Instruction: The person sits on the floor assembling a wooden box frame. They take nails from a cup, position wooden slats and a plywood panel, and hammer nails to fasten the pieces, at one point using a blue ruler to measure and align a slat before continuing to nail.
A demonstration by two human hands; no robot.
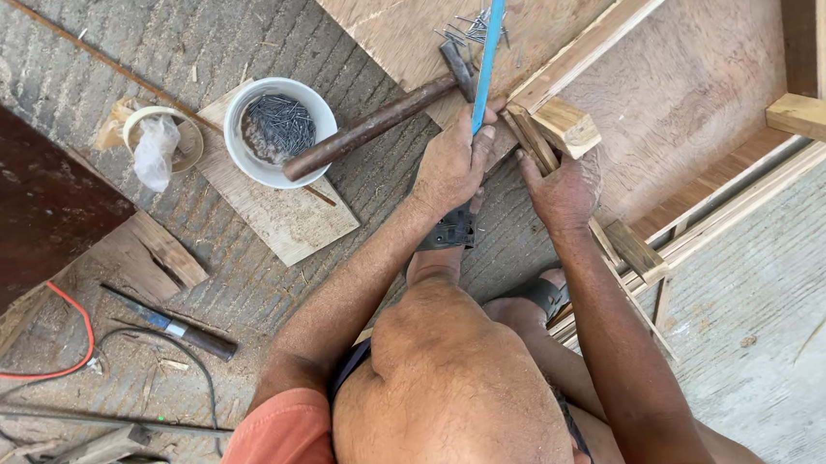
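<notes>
Left hand [452, 166] grips a blue rod [490, 42] against the wooden frame [612, 24]. Right hand [562, 191] clasps a thin wood strip [529, 137] at the frame corner. Hammer [376, 123] rests across a white bowl of nails [278, 130] nearby.

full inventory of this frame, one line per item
blue rod: 1, blue, gripped in left hand
hammer: 1, brown handle, across bowl rim
bowl of nails: 1, white, on a plywood scrap
loose nails: several, grey, on plywood sheet
wood strip: 1, pale, under right hand
wooden frame: 1, pale, right side
tape roll: 1, beige, left of bowl
red wire: 1, floor left
left hand: on rod
right hand: on strip
</notes>
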